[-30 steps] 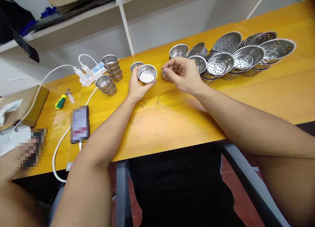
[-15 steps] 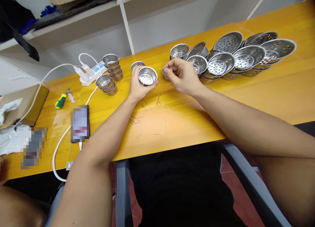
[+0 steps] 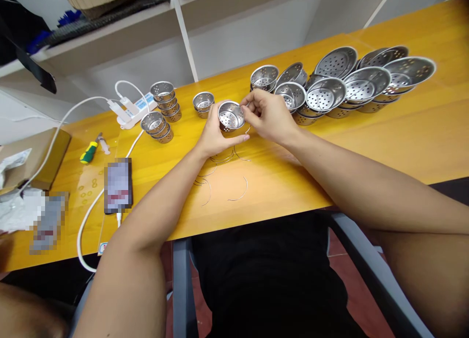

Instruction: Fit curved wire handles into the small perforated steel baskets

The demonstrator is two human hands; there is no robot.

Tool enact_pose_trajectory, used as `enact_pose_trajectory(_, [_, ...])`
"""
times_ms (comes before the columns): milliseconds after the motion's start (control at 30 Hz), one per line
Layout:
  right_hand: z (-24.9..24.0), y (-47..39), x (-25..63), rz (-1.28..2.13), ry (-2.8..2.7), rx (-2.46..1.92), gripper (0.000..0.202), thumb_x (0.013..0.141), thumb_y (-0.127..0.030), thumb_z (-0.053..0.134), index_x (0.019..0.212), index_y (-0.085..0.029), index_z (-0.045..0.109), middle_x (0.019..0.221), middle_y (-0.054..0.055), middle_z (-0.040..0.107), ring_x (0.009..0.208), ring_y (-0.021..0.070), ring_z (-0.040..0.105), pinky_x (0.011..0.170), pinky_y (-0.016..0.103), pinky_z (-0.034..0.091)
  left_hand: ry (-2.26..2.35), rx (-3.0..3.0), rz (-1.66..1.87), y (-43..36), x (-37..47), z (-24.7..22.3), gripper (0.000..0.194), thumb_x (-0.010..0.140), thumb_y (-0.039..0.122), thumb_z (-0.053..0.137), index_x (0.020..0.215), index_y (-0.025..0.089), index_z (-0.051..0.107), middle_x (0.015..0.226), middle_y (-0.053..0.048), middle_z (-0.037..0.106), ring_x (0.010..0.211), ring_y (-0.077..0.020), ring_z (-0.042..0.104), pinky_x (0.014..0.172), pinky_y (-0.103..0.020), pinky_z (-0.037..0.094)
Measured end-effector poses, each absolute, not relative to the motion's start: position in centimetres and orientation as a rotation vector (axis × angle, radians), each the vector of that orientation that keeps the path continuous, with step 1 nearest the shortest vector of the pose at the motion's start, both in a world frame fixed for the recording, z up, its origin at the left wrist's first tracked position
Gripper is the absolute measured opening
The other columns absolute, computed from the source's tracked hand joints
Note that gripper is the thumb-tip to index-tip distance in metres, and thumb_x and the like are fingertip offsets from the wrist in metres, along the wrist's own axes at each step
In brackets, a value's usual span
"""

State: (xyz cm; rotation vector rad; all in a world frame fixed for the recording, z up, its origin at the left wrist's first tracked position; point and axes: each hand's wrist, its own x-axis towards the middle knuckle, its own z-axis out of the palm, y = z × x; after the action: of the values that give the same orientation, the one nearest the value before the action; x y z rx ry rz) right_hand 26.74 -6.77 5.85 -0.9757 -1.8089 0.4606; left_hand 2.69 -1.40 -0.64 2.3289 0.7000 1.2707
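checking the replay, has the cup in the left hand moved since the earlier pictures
Yes, the cup in the left hand has moved toward the picture's right, farther from the power strip.

The hands (image 3: 216,134) cover part of the held cup (image 3: 230,117), and the plugged-in phone (image 3: 117,185) is blurred.

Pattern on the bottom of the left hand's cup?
The cup's bottom is silver, dotted with small holes; clearest in the head view.

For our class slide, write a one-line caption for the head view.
The left hand holds a perforated metal cup while the right hand pinches a thin wire near its rim.
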Motion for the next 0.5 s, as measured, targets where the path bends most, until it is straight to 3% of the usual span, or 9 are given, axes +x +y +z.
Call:
enact_pose_trajectory(267, [5.55,-6.58,26.37,0.473,-1.776,-1.007,0.029,0.113,-0.054,0.082,0.109,-0.028,0.072,0.082,0.002,0.07,0.07,0.0238,0.065,0.075,0.045,0.06,0.716,2.338,1.234,-1.15,2.74,-0.83,0.119,0.08,0.094,0.096,0.169,0.034,0.045,0.161,-0.015,0.062,0.154,-0.0401,0.068,0.138,-0.066,0.057])
enact_pose_trajectory(500, [5.13,-6.15,26.25,0.507,-1.739,-0.987,0.043,0.111,-0.071,0.08,0.107,-0.03,0.07,0.081,0.003,0.069,0.069,0.024,0.062,0.072,0.046,0.06,0.72,2.314,1.186,-1.42,2.8,-0.73,0.113,0.086,0.091,0.094,0.169,0.032,0.045,0.162,-0.015,0.06,0.156,-0.0392,0.066,0.139,-0.062,0.054])
